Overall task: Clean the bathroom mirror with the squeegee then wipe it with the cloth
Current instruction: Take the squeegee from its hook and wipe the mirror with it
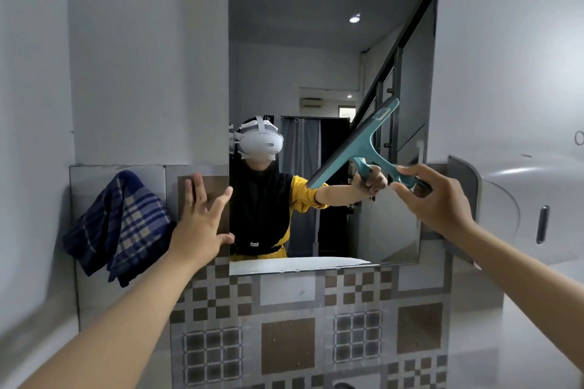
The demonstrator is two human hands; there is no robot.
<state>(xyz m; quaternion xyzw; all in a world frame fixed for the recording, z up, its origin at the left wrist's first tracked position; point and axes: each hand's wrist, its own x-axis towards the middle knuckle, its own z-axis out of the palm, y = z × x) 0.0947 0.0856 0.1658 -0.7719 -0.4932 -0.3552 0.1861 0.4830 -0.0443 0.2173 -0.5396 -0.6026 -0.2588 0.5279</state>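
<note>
Left hand [202,215] is spread flat, fingers splayed, pressed against the wall right at the mirror's [316,57] left edge, thumb lying over the glass edge itself. Right hand [433,196] is wrapped around the handle of the teal squeegee [357,142], fingers curled on it, out near the mirror's right edge. From that hand the squeegee runs up and to the left, its long blade tilted diagonally against the glass, low end pointing toward the left hand, high end up above the right hand. The cloth [120,227], a blue plaid one, hangs bunched on the wall just left of the left hand, not touched by it. Below both hands there's patterned tile [287,344] in brown and grey squares. Off past the right hand sits a white rounded fixture [518,205], can't tell what exactly.
</note>
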